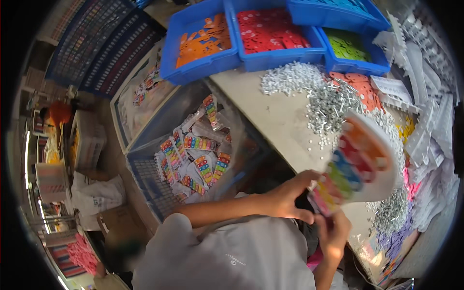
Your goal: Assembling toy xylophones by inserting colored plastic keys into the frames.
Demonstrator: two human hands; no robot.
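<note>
A toy xylophone (pixel 350 166) with a white base and rainbow-coloured bars is tilted up over the table edge, slightly blurred. My left hand (pixel 289 197) grips it near its narrow pink end, thumb and fingers bent round the edge. At that same end my right hand (pixel 334 231) is closed on it, fingers bent, though the exact contact is partly hidden. Beyond the xylophone, small metal pins (pixel 333 106) and white round pieces (pixel 292 77) lie heaped on the table (pixel 263 113).
Blue bins hold orange (pixel 205 41), red (pixel 270 31) and green bars (pixel 345 44). To my left, a plastic-lined blue crate (pixel 145 179) contains several finished xylophones (pixel 200 154). White xylophone bases (pixel 425 154) are piled at the right. Purple bars (pixel 394 244) lie near the table's right side.
</note>
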